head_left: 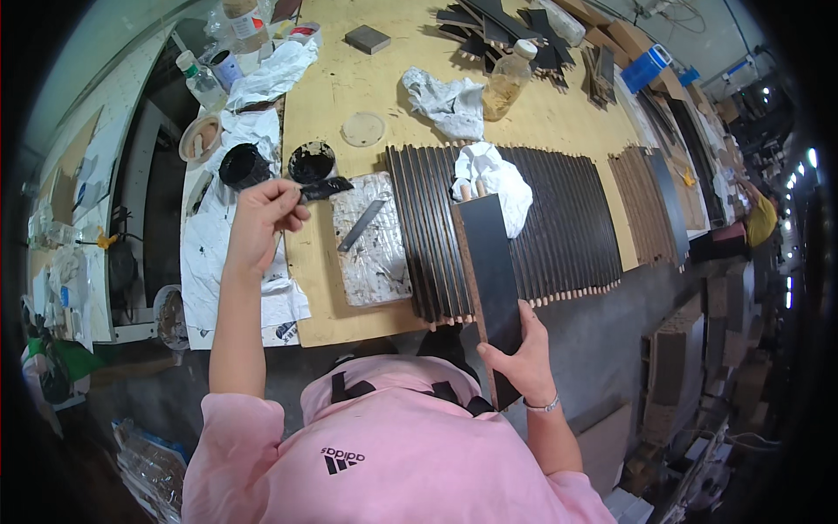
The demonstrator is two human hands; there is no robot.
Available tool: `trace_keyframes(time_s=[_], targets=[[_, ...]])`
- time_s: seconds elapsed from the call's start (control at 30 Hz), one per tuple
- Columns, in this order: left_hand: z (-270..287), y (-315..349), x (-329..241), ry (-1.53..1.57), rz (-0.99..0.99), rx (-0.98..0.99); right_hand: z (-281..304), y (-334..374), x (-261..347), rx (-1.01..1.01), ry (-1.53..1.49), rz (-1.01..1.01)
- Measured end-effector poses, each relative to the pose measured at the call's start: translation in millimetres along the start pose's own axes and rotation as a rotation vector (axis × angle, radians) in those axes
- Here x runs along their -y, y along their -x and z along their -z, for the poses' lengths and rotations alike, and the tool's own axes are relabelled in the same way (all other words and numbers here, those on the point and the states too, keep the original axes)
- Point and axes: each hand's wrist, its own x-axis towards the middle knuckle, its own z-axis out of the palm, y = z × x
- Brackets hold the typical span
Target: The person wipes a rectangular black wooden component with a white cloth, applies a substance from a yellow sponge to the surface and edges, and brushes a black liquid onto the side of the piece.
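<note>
Between the fingers of my left hand (266, 225) is a flat, black-smeared strip (326, 188), held just in front of a pot of black paste (312, 161). My right hand (525, 360) grips the near end of a dark board (495, 284), tilted up over the table's front edge. That board has a bare brown particleboard edge, and wooden dowels stick out of its far end. Behind it a crumpled white cloth (504, 182) lies on a long row of similar dark boards (567, 218). A grey metal blade (361, 225) rests on a white, film-wrapped block (377, 275) beside the row.
Left of the paste pot stands a second black-filled container (243, 166). Further back are a round lid (363, 129), another cloth (443, 101), a bottle of yellowish liquid (509, 83) and a pile of dark pieces (497, 31). Brown-edged boards (642, 201) stand at the right.
</note>
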Motion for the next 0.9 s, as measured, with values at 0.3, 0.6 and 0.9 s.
trace_keyframes(time_s=[0.3, 0.6, 0.9], targets=[[-52.9, 65.2, -1.2, 0.209, -0.317, 0.182, 8.6, 14.4, 31.1, 0.101, 0.091, 0.061], [-71.6, 70.3, -15.5, -0.099, -0.741, 0.270, 15.5, 28.1, 40.0, 0.125, 0.209, 0.068], [-77.8, 71.7, -17.0, -0.186, -0.744, 0.320, 15.6, 29.8, 46.3, 0.104, 0.142, -0.062]])
